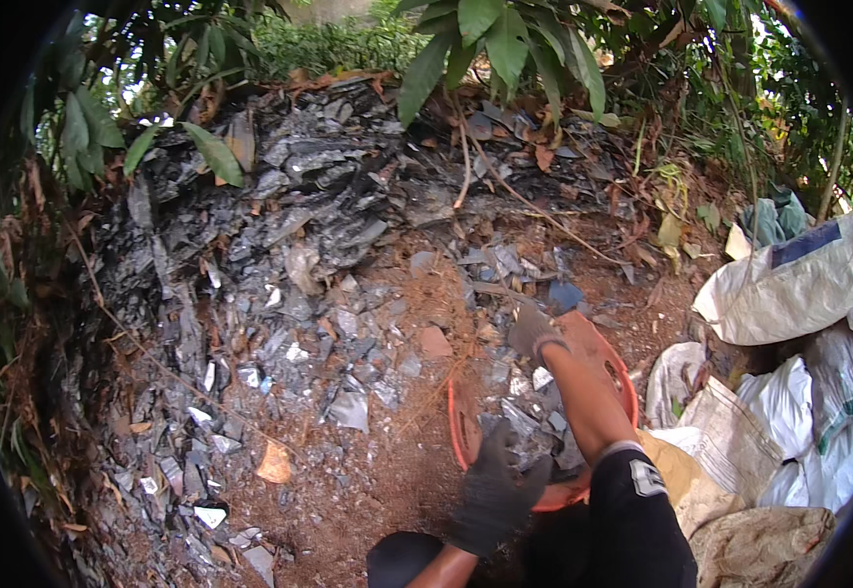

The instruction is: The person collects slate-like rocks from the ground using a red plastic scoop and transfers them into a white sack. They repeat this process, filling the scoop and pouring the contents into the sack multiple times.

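My left hand (493,495), in a dark glove, is at the near left side of an orange-red basin (458,436). Its thumb is held apart from its fingers, and nothing shows in its grasp. Inside the basin lie several grey, flat shards (534,416), some of them shiny. My right hand (534,333), in a greyish glove, reaches over the basin to the ground just past its far rim, among broken pieces. Its fingertips are small and partly hidden, so whether they grip a piece is unclear. The right forearm covers part of the basin.
A bank of layered dark shards (319,186) rises ahead, with loose pieces scattered over the brown soil to the left. White sacks (789,284) are piled at the right, beside a tan sack (760,544). Leafy branches (505,49) hang at the top; a thin stem (544,211) crosses the bank.
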`<state>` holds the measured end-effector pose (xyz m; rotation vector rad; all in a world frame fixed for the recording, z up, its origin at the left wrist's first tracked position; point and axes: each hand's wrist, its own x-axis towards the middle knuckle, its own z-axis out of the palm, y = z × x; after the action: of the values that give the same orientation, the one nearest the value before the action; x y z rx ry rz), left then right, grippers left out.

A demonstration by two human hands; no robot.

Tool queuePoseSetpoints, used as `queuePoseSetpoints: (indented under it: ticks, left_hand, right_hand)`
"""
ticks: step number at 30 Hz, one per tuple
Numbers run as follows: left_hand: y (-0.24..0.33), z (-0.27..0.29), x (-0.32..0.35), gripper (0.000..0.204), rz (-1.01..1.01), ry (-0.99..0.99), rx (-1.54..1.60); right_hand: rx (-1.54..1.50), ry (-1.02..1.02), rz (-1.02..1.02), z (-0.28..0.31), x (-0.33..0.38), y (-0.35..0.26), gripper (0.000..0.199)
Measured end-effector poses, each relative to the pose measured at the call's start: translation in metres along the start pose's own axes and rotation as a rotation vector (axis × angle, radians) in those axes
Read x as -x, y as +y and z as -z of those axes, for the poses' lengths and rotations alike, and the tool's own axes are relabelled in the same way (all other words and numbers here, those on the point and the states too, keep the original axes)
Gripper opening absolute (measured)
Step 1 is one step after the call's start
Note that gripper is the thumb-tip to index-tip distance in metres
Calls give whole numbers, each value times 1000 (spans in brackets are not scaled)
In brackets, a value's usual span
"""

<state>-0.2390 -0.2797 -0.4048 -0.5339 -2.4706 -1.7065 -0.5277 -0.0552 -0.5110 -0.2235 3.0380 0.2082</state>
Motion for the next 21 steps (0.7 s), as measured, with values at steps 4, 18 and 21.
queuePoseSetpoints:
  ticks: [4,18,21]
  left_hand:
    - [-15,-6,-14,72,56,63,67]
    - [9,-32,4,71,-198,52,11]
    - [12,-13,19,70,-6,30,121]
  right_hand:
    - [-353,86,-167,39,131,-20,32]
    - [-220,30,12,47,45,51,39]
    - [-166,-67,81,-8,52,10,39]
